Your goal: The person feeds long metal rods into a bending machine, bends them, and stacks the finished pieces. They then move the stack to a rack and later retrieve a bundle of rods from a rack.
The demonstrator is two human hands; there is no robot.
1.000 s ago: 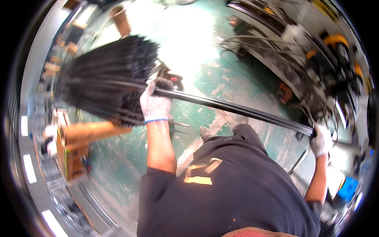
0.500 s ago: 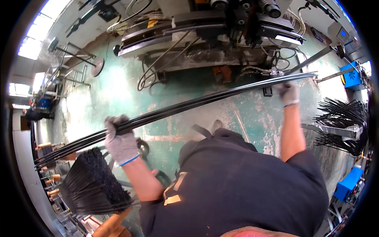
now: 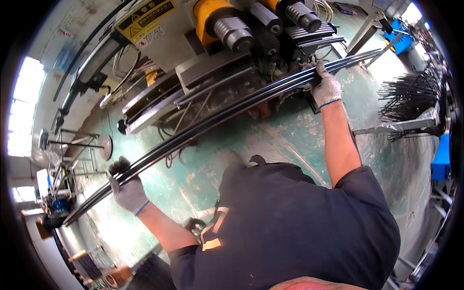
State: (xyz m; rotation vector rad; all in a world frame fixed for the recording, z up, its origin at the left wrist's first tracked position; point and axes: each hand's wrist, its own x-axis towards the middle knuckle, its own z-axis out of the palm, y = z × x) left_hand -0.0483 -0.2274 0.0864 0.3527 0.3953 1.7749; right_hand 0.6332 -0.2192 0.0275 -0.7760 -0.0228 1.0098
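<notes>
A bundle of long, thin black rods (image 3: 208, 123) runs slantwise across the view, from the lower left up to the upper right, in front of a machine. My left hand (image 3: 128, 188), in a grey work glove with a blue cuff edge, is closed around the bundle near its left end. Toward the other end, my right hand (image 3: 326, 88) grips it in a matching glove. The rods are held in the air above the green floor. How many there are, I cannot tell.
Ahead stands a machine with orange and metal cylinders (image 3: 232, 34) and a long metal bed (image 3: 159, 101). A rack of black rods (image 3: 411, 99) is at the right. A dark bundle (image 3: 152, 270) and a brown roll (image 3: 118, 276) sit at lower left, beyond them a metal frame (image 3: 79, 150).
Both hands have carried the rods forward, closer to the machine, and the right end sits higher. My view has turned, so the bundle at the lower left has mostly left the picture.
</notes>
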